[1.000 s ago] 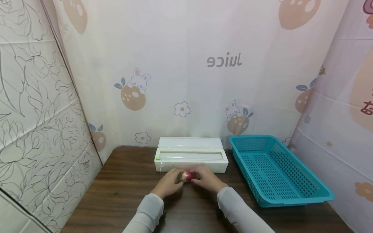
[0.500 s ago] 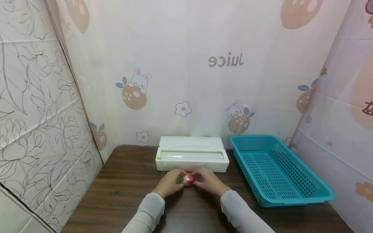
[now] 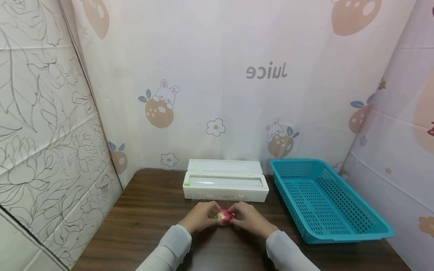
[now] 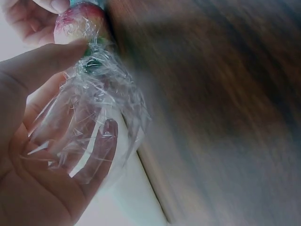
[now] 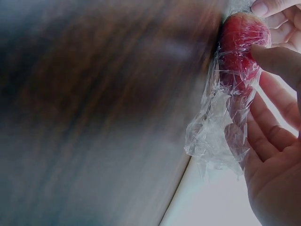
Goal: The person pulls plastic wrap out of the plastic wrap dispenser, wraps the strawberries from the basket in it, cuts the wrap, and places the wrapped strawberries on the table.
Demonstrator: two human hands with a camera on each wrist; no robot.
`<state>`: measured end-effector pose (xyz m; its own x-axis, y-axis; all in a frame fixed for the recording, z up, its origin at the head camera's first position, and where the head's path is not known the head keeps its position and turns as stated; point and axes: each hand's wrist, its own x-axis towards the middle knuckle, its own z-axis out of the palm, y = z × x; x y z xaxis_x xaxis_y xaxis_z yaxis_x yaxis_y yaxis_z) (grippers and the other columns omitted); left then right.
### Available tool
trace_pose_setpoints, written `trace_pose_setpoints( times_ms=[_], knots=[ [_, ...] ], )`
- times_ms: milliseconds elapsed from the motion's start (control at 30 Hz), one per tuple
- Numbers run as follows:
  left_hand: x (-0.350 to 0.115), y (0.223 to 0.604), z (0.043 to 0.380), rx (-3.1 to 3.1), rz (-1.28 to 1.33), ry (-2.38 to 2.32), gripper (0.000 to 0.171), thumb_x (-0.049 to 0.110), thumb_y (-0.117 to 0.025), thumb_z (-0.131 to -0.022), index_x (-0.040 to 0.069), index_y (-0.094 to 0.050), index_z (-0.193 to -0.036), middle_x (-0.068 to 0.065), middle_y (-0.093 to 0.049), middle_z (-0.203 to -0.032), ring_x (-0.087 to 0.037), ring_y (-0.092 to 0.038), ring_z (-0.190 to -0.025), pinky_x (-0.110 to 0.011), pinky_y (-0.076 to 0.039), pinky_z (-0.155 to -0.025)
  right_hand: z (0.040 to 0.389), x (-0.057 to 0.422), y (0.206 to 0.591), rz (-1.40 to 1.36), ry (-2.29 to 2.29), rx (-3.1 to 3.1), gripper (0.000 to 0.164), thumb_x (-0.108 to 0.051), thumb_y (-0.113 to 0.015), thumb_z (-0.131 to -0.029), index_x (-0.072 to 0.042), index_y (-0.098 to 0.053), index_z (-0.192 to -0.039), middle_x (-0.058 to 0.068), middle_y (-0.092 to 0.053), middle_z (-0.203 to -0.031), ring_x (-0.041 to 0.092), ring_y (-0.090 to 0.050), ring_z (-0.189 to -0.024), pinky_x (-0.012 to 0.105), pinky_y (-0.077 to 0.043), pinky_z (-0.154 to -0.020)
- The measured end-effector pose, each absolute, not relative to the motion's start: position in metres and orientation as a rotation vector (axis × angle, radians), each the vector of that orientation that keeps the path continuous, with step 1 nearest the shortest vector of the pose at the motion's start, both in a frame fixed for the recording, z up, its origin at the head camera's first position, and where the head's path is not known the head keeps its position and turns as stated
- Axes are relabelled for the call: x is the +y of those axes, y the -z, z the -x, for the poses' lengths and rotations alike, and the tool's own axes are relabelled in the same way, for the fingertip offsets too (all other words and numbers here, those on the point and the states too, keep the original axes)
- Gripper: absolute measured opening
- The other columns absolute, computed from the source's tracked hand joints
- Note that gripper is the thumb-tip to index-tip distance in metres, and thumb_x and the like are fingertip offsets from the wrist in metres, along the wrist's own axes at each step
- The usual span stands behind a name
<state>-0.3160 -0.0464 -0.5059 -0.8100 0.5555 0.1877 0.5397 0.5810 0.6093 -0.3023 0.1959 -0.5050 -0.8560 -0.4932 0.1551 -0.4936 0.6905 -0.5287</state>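
Between the two hands, low over the table, is a red and cream strawberry [image 3: 224, 217] wrapped in clear plastic film. My left hand [image 3: 200, 217] pinches its green leafy end from the left. My right hand [image 3: 252, 220] holds the red end from the right, thumb and fingers on either side. In the left wrist view, crumpled cling film [image 4: 94, 103] gathers at the leaves and spreads over the palm. Another loose tail of cling film [image 5: 211, 127] hangs from the red end in the right wrist view. Just beyond the hands stands a white cling film dispenser [image 3: 226, 194], lid raised.
A turquoise plastic basket [image 3: 342, 238] with perforated sides stands on the right of the dark wooden table [image 3: 142, 222]. Printed cloth [image 3: 217, 98] hangs behind the table and on both sides. The dispenser sits near the table's back edge.
Both hands have drawn the wrapped strawberry nearer to me, away from the dispenser. The view has shifted slightly. Dispenser and basket keep their places on the table.
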Motion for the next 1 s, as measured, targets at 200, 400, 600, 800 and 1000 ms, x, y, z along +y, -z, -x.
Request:
trace_pose_setpoints(
  times_ms=[200, 400, 600, 800, 1000],
  knots=[
    [-0.045, 0.502, 0.31, 2.728, -0.974, -1.059, 0.027, 0.022, -0.085, -0.081, 0.017, -0.069, -0.101, 0.008, -0.07, -0.092, -0.003, -0.061, -0.075, -0.024, -0.053, -0.07, 0.292, 0.2, 0.504, -0.864, -0.905, -2.875, 0.027, -0.022, -0.08, -0.087, -0.018, -0.068, -0.11, -0.009, -0.061, -0.104, 0.01, -0.061, -0.096, 0.032, -0.055, -0.083],
    [-0.044, 0.498, 0.3, 2.688, -1.04, -1.018, 0.025, 0.019, -0.085, -0.081, 0.017, -0.068, -0.1, 0.011, -0.07, -0.09, -0.001, -0.062, -0.076, -0.023, -0.053, -0.072, 0.283, 0.202, 0.503, -0.891, -0.903, -2.883, 0.026, -0.022, -0.081, -0.086, -0.018, -0.068, -0.108, -0.011, -0.061, -0.099, 0.007, -0.06, -0.091, 0.03, -0.055, -0.08],
    [-0.045, 0.494, 0.297, 2.718, -1.162, -0.91, 0.025, 0.015, -0.082, -0.082, 0.016, -0.069, -0.104, 0.008, -0.071, -0.1, -0.006, -0.065, -0.093, -0.025, -0.053, -0.084, 0.28, 0.204, 0.502, -0.894, -0.901, -2.905, 0.028, -0.024, -0.08, -0.086, -0.018, -0.068, -0.11, -0.012, -0.061, -0.1, 0.007, -0.061, -0.092, 0.029, -0.055, -0.08],
    [-0.048, 0.495, 0.302, 2.679, -1.203, -0.879, 0.027, 0.011, -0.078, -0.085, 0.015, -0.068, -0.11, 0.005, -0.071, -0.11, -0.006, -0.064, -0.103, -0.026, -0.051, -0.093, 0.28, 0.208, 0.503, -0.87, -0.958, -2.921, 0.03, -0.034, -0.078, -0.088, -0.017, -0.068, -0.111, -0.01, -0.062, -0.101, 0.009, -0.061, -0.092, 0.03, -0.054, -0.079],
    [-0.046, 0.497, 0.307, 2.638, -1.175, -0.929, 0.029, 0.011, -0.079, -0.083, 0.016, -0.069, -0.11, 0.006, -0.072, -0.109, -0.006, -0.065, -0.103, -0.026, -0.05, -0.094, 0.284, 0.209, 0.501, -0.857, -1.039, -2.959, 0.03, -0.036, -0.075, -0.091, -0.015, -0.07, -0.112, -0.009, -0.065, -0.1, 0.01, -0.063, -0.091, 0.032, -0.055, -0.078]
  ],
)
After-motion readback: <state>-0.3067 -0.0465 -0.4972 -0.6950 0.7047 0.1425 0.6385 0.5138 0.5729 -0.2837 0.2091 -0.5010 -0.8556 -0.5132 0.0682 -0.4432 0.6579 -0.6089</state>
